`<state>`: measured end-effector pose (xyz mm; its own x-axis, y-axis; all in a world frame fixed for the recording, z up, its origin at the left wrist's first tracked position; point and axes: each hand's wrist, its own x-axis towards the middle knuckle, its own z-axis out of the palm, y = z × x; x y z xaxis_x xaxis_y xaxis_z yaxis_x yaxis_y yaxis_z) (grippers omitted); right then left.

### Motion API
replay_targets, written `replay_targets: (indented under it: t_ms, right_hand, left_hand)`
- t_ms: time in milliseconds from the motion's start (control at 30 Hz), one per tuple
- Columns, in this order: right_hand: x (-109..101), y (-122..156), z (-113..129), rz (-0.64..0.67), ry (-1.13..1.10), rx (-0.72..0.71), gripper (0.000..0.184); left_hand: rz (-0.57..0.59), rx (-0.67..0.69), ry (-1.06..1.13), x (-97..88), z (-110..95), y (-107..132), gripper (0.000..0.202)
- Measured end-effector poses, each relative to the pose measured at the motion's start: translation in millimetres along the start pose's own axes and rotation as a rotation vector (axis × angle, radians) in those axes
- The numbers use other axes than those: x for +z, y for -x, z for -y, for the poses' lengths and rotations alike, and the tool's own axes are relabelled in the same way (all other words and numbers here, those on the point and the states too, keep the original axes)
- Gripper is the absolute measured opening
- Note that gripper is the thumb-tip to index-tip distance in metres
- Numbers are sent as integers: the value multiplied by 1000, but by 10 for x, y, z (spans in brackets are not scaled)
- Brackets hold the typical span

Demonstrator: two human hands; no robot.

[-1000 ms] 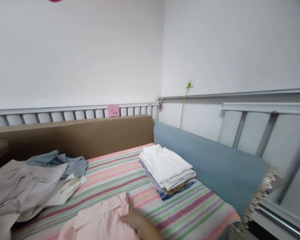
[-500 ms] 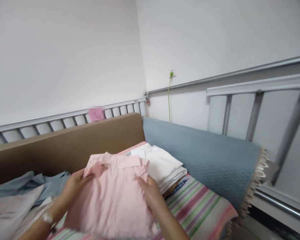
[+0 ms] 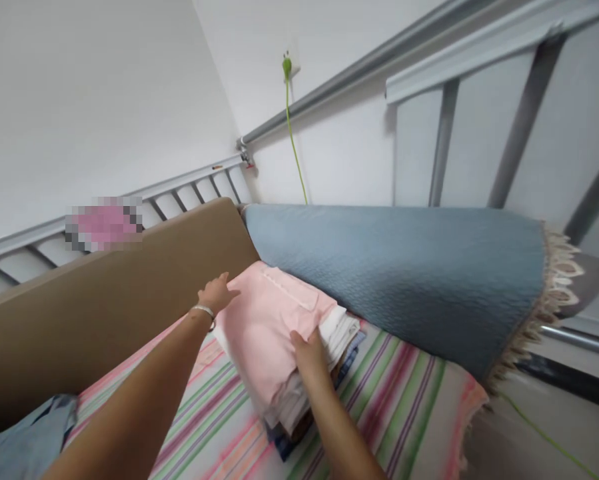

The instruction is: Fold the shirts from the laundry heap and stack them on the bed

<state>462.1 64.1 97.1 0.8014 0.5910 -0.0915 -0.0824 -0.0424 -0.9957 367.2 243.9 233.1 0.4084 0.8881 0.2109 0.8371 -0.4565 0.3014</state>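
A folded pink shirt lies on top of a pile of folded clothes on the striped bedsheet. My left hand rests at the shirt's far left edge, fingers stretched out and touching the fabric. My right hand lies on the shirt's near right edge, fingers flat along the stack's side. White folded garments show under the pink one, with a blue patterned piece at the bottom.
A blue quilted blanket drapes over the metal bed rail right of the stack. A brown padded board runs along the back. A blue-grey garment lies at the lower left. A green cable hangs on the wall.
The pink shirt, held up in both hands half a second ago, now lies on the folded stack. Both hands have opened onto it, and the view has swung right and down.
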Motion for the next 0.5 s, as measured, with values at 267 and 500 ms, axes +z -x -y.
replay_targets:
  t_ms: [267, 500]
  right_hand:
    - [-17, 19, -157, 8, -68, -48, 43]
    - [-36, 7, -161, 17, -93, -124, 39]
  left_hand:
    - [-86, -240, 382, 155, 435, 783, 47]
    - [84, -460, 879, 248, 266, 1715, 48]
